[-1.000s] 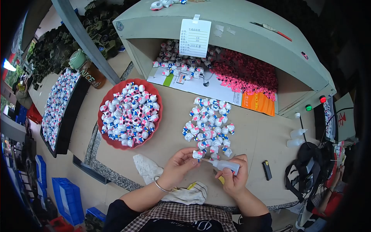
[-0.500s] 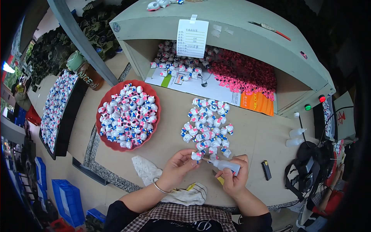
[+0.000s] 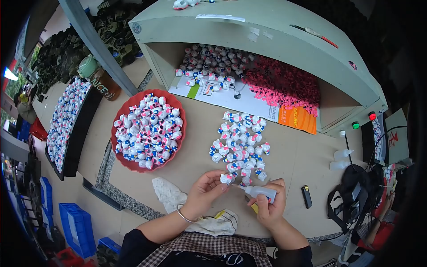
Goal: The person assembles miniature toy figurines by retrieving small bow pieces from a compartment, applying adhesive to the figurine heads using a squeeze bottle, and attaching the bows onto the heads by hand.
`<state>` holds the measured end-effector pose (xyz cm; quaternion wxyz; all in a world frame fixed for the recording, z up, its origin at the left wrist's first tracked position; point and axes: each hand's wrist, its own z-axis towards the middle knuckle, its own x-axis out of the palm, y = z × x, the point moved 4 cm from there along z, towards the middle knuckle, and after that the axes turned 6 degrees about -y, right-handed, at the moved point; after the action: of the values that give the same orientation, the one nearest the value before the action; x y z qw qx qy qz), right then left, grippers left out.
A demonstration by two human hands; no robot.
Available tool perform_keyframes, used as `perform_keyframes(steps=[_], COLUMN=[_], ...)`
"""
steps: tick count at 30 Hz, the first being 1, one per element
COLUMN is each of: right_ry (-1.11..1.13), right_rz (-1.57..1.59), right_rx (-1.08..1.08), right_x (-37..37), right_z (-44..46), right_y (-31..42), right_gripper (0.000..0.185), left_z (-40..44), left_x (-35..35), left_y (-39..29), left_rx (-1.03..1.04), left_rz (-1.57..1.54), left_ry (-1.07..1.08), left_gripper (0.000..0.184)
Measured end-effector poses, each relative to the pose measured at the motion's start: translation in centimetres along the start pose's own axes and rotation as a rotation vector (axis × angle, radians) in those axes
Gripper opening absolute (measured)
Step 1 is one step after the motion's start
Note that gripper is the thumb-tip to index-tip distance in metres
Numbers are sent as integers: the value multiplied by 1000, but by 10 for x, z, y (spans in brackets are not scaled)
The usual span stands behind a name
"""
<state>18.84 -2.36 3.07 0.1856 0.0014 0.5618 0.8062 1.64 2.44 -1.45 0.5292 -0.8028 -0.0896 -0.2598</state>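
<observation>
My left hand (image 3: 206, 192) pinches a small white figurine (image 3: 227, 178) with its thumb and fingertips, at the near end of a cluster of similar figurines (image 3: 240, 141) with blue and pink parts. A clear squeeze bottle (image 3: 261, 193) lies in my right hand (image 3: 272, 209), its thin nozzle pointing left toward the held figurine; I cannot tell whether they touch. Something yellow (image 3: 254, 207) with a thin end also shows beneath the bottle at the right fingers. Below my left hand is a crumpled white cloth (image 3: 222, 224).
Left stands a red scalloped bowl (image 3: 183, 133) heaped with figurines. Behind, a grey cabinet (image 3: 267, 33) holds more figurines and pink pieces (image 3: 284, 86). To the right are a black lighter-like object (image 3: 307, 196), small bottles (image 3: 340, 165) and a black bag (image 3: 351, 196).
The paper label on the cabinet has swung up and now shows nearly edge-on. The view has shifted slightly; both hands keep nearly the same position and grip.
</observation>
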Motion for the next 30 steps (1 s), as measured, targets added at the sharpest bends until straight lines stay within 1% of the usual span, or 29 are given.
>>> perform_keyframes(steps=[3,5,14,16,18,20,23,27,30], right_ry=[2,-45,-40,-9,-26,-91,-52,3,32], right_rz=[-30,72,42,-23,32,208,163,10,-85], right_rx=[-44,4,16,-52,-34,67,32,-72,-105], right_x=[-1,1,5,4,4,7,6,5,3], right_z=[-1,0,-2,-1,-1,0,-1,-1,-2], right_y=[-3,2,-3,-4,-2,2,-3,-4,-1], right_gripper=[18,17,16,16,16,16,17,19,20], left_z=[-1,-2,-5,-4,-3,-3,-3,-3,-3], left_x=[1,2,5,5,4,4,4,6,0], left_y=[-2,-3,-6,-6,-3,-2,-1,-5,-3], left_rx=[26,19,16,18,12,13,11,18,43], left_rz=[42,56,150,160,153,156,163,199,295], left_ry=[4,-6,3,-1,-14,-19,-21,-31,-35], left_gripper=[34,35,35,35,35,36,36,36,36])
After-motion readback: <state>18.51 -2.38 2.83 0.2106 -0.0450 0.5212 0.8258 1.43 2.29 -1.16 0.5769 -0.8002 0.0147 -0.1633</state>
